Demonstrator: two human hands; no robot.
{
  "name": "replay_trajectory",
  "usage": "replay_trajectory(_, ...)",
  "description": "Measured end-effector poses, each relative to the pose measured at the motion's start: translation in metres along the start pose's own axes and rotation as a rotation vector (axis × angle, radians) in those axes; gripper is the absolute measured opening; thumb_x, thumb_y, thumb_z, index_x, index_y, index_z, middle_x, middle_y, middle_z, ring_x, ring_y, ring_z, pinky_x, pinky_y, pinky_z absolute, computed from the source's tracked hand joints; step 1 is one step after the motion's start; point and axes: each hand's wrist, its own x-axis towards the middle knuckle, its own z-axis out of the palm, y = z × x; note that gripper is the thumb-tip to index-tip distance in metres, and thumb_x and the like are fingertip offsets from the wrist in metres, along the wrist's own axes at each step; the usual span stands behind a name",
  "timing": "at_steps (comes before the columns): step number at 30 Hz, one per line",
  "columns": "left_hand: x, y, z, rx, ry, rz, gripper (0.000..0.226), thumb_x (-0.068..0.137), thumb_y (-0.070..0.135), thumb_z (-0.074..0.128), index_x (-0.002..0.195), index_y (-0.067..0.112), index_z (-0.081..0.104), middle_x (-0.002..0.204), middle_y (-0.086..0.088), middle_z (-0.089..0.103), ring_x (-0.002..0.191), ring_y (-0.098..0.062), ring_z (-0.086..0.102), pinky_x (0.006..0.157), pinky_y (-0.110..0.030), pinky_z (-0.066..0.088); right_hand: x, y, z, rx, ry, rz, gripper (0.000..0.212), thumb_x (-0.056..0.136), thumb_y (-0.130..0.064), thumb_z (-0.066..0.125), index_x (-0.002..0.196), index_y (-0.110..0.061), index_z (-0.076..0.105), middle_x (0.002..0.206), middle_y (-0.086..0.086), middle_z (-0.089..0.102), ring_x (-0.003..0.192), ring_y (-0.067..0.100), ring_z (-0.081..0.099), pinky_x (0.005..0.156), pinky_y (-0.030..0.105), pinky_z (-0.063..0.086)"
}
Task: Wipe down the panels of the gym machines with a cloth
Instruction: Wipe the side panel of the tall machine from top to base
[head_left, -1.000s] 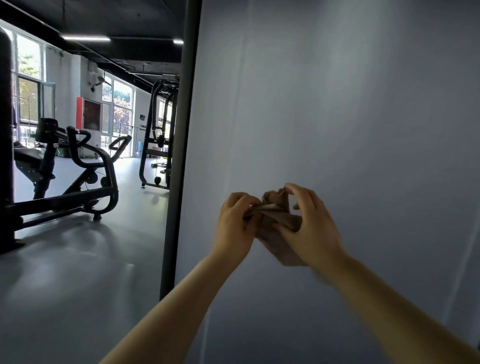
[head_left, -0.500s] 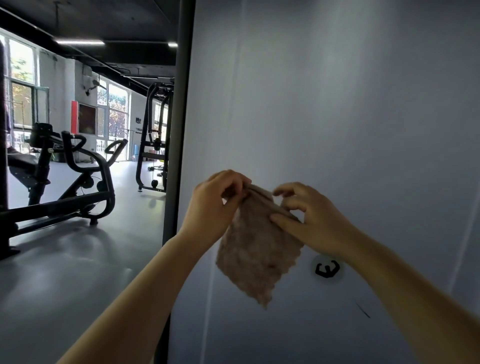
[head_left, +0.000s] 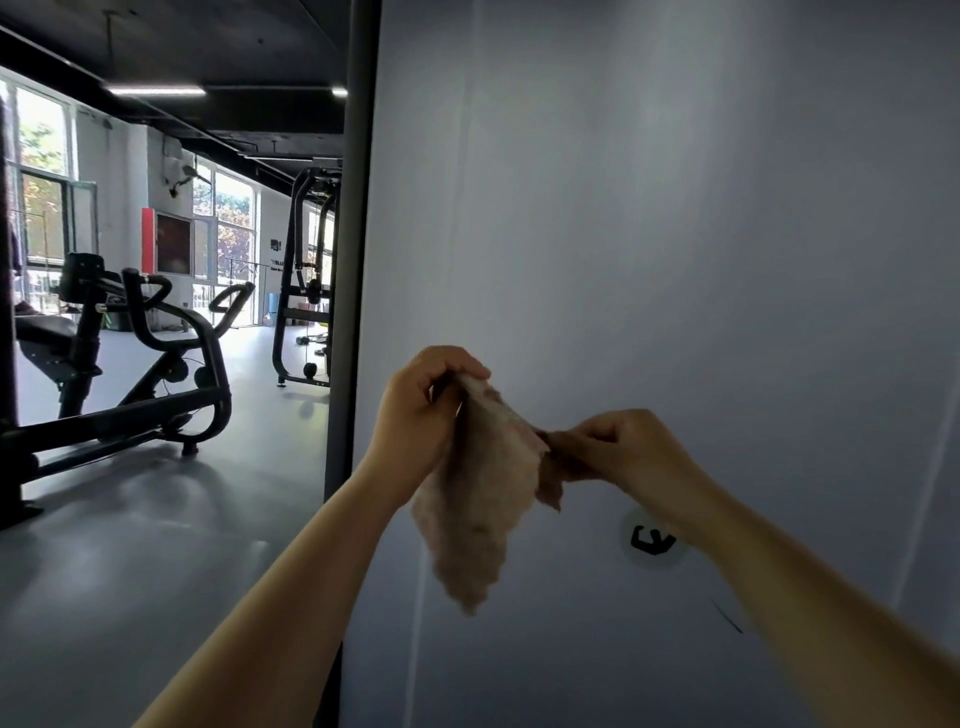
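Before a pale panel (head_left: 675, 234), the left hand (head_left: 421, 410) and right hand (head_left: 618, 449) each pinch a tan cloth (head_left: 480, 499) (hanging limp); exercise machine (head_left: 130, 364) at left.

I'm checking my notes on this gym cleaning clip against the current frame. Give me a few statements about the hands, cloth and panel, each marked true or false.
1. Both hands hold the cloth. True: the left hand grips its top and the right hand pinches its side.
2. The cloth is pressed flat against the panel. False: it hangs loose between the hands.
3. A round sticker with a black mark sits on the panel below the right hand. True.
4. The exercise machine stands to the right of the panel. False: it stands to the left.
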Motion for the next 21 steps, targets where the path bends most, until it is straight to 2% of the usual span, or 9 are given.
replay_trajectory(2,0.0,0.001,-0.003,0.035,-0.06,-0.003,0.047,0.082,-0.019,0.048,0.067,0.025,0.059,0.105,0.011,0.052,0.094,0.015,0.051,0.081,-0.004,0.039,0.003,0.004,-0.006,-0.118,0.135,-0.051,0.012,0.082,-0.02,0.07,0.07,-0.017,0.072,0.073,0.002,0.072,0.066,0.009,0.068,0.066,0.018,0.055)
replay_trajectory(4,0.001,-0.002,-0.006,0.122,-0.103,0.007,0.046,0.083,-0.016,0.051,0.065,0.026,0.059,0.117,0.006,0.047,0.102,0.004,0.05,0.083,-0.01,0.039,0.006,0.008,-0.01,-0.147,0.272,-0.082,0.014,0.079,-0.018,0.072,0.066,-0.023,0.071,0.068,-0.005,0.071,0.063,0.009,0.066,0.064,0.023,0.054)
replay_trajectory(6,0.003,-0.006,-0.009,0.273,-0.117,0.051,0.045,0.084,-0.013,0.053,0.064,0.026,0.059,0.121,0.004,0.045,0.096,-0.005,0.052,0.078,-0.006,0.038,0.006,0.008,-0.013,-0.148,0.396,-0.117,0.017,0.078,-0.019,0.073,0.063,-0.028,0.07,0.066,-0.008,0.069,0.064,0.01,0.066,0.063,0.025,0.054)
replay_trajectory(10,0.007,-0.005,-0.014,0.341,-0.135,0.071,0.046,0.085,-0.016,0.046,0.069,0.024,0.062,0.115,0.002,0.051,0.082,-0.002,0.055,0.067,-0.003,0.041,0.003,0.005,-0.021,-0.317,0.566,-0.283,0.013,0.08,-0.021,0.072,0.07,-0.027,0.067,0.073,-0.005,0.067,0.062,0.006,0.059,0.059,0.016,0.048)
replay_trajectory(13,0.008,0.002,-0.012,0.245,-0.093,0.084,0.053,0.082,-0.019,0.045,0.066,0.03,0.059,0.11,0.011,0.055,0.1,-0.003,0.055,0.084,-0.006,0.041,-0.003,-0.002,-0.018,-0.301,0.544,-0.327,0.006,0.079,-0.026,0.072,0.08,-0.027,0.067,0.072,-0.015,0.061,0.063,-0.002,0.055,0.056,0.006,0.043)
replay_trajectory(15,0.007,0.006,-0.005,0.145,-0.075,0.047,0.056,0.079,-0.022,0.044,0.067,0.03,0.06,0.11,0.014,0.055,0.107,-0.008,0.056,0.091,-0.02,0.045,-0.007,-0.007,-0.007,-0.177,0.435,-0.324,0.011,0.078,-0.027,0.073,0.083,-0.031,0.063,0.078,-0.018,0.062,0.068,-0.005,0.057,0.06,0.006,0.044)
replay_trajectory(17,0.004,0.013,0.005,-0.026,-0.099,-0.052,0.051,0.079,-0.023,0.043,0.071,0.023,0.064,0.115,0.005,0.059,0.107,-0.015,0.059,0.083,-0.029,0.052,-0.008,-0.011,0.008,-0.094,0.31,-0.327,0.021,0.077,-0.028,0.072,0.086,-0.04,0.058,0.086,-0.021,0.063,0.076,-0.004,0.061,0.065,0.009,0.048)
replay_trajectory(19,-0.001,0.023,0.015,-0.224,-0.144,-0.181,0.04,0.085,-0.017,0.044,0.086,0.017,0.066,0.115,-0.001,0.062,0.1,-0.017,0.064,0.07,-0.023,0.053,-0.007,-0.013,0.02,-0.049,0.242,-0.324,0.029,0.076,-0.031,0.073,0.091,-0.045,0.052,0.09,-0.024,0.062,0.082,-0.005,0.061,0.068,0.011,0.05)
replay_trajectory(21,-0.005,0.031,0.022,-0.396,-0.15,-0.333,0.03,0.091,-0.001,0.047,0.108,0.02,0.06,0.115,0.002,0.06,0.098,-0.013,0.063,0.07,-0.02,0.053,-0.004,-0.014,0.024,-0.029,0.286,-0.315,0.03,0.077,-0.033,0.073,0.092,-0.044,0.05,0.09,-0.023,0.061,0.082,-0.009,0.059,0.065,0.008,0.048)
